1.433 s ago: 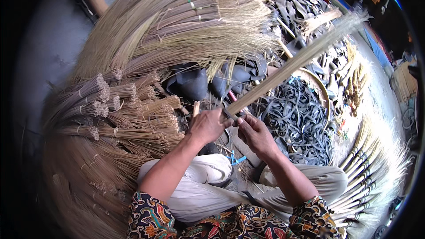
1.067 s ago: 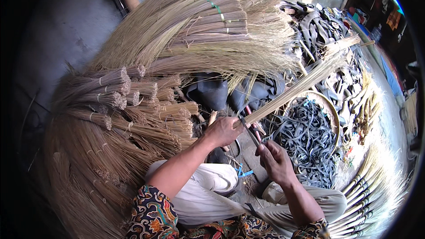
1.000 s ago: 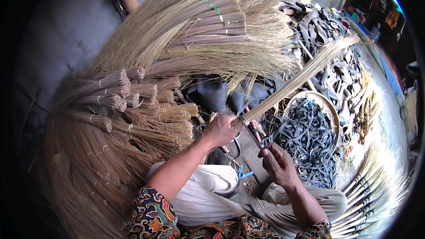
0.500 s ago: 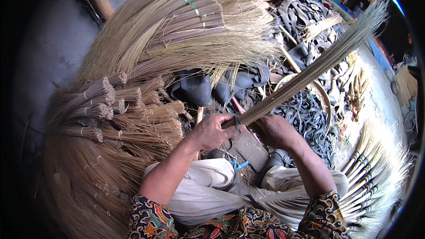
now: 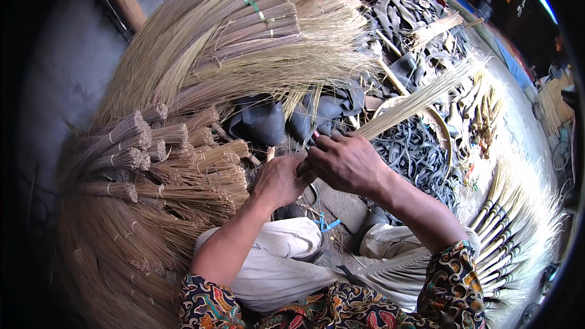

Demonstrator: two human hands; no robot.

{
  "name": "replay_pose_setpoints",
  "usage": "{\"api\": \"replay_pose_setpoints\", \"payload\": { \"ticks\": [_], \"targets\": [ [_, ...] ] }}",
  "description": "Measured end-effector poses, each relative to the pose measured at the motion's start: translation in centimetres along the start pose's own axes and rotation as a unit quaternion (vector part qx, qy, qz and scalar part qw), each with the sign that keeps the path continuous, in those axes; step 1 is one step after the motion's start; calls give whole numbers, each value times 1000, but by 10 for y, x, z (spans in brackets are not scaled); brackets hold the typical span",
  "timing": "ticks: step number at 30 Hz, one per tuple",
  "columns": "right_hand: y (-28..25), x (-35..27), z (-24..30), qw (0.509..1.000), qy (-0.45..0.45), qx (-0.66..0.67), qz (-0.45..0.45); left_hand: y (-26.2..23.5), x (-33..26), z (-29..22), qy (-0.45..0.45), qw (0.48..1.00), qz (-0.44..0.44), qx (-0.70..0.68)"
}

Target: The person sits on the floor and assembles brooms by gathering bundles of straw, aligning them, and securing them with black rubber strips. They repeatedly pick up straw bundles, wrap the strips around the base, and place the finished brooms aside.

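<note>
On our left, tied bundles of straw (image 5: 131,158) lie stacked with their cut ends toward us, and a bigger fan of loose straw (image 5: 244,49) spreads above them. Our left hand (image 5: 279,180) is curled shut around the butt end of the thin bundle of sticks (image 5: 414,100) we are working on. Our right hand (image 5: 347,161) lies just beside and partly over it, fingers folded down onto the same bundle a little further up. To bind it well, we judge it best to keep the left grip tight so the sticks stay even at the base, while the right pulls the wrap snug and close. The bundle runs from between our hands up and to the right, over the black rubber strips (image 5: 414,152). Finished brooms (image 5: 518,225) lie at far right.
</note>
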State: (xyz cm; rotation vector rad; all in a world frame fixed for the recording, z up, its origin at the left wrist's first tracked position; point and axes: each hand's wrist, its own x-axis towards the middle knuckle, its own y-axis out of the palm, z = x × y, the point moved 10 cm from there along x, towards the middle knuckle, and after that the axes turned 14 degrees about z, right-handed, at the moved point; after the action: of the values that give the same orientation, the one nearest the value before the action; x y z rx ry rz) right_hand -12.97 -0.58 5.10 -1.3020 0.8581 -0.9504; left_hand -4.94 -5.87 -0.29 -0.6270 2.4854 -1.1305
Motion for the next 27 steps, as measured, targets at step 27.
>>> {"api": "replay_pose_setpoints", "payload": {
  "ticks": [27],
  "targets": [
    [2,-29,-20,904,223,218,-292,-13,18,16,-17,941,-136,-308]
  ]
}}
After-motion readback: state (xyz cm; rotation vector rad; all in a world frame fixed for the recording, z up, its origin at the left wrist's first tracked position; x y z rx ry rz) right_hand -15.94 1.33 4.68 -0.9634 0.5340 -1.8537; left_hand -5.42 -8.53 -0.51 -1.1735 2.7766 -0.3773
